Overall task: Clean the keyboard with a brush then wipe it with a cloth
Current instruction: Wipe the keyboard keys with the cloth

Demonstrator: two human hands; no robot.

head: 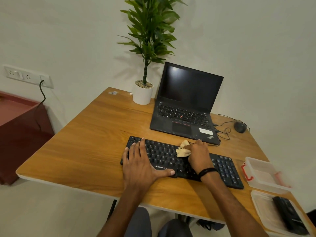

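Observation:
A black keyboard (224, 170) lies on the wooden table (95, 141) in front of me. My left hand (138, 165) rests flat on its left part, fingers spread, thumb along the front edge. My right hand (199, 156) is closed on a brush (183, 149) with pale, splayed bristles that press on the keys near the keyboard's middle. A black band circles my right wrist. The brush handle is mostly hidden in my fist.
An open black laptop (186, 103) stands just behind the keyboard, with a potted plant (143, 93) to its left and a wired mouse (239, 127) to its right. Two clear plastic containers (263, 175) sit at the right edge, the nearer one holding a black object (289, 214).

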